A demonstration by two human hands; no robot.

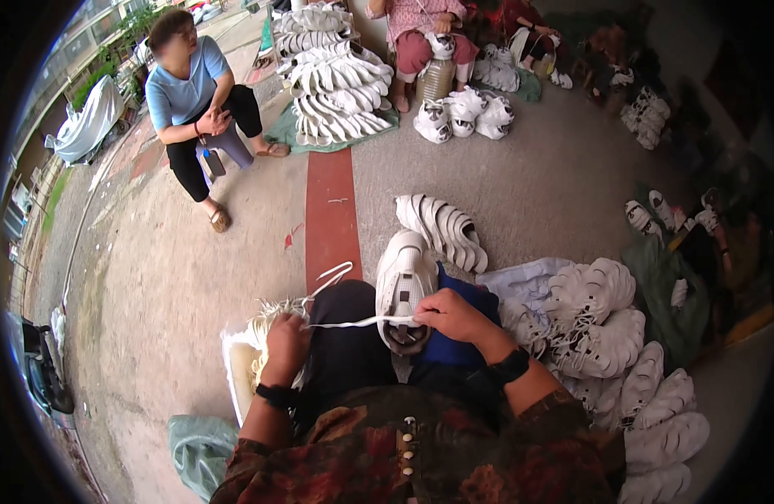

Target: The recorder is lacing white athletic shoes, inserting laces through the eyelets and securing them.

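A white shoe (406,273) stands between my knees, its toe pointing away from me. A white shoelace (349,324) is stretched sideways across its near, open end. My left hand (286,340) is closed on the lace's left part, over my left thigh. At the shoe's right side, the fingers of my right hand (452,316) pinch the lace close to the eyelets. How far the lace is threaded I cannot tell. Beside my left hand lies a bundle of pale laces (258,336). One loose lace end (335,270) curls out above my left knee.
Nested white shoe uppers (437,225) lie just past the shoe. White shoes (601,294) are heaped at my right, near a green sheet (668,281). A tall stack of white uppers (332,80) stands ahead. A person in blue (189,92) sits at left; others sit at the back.
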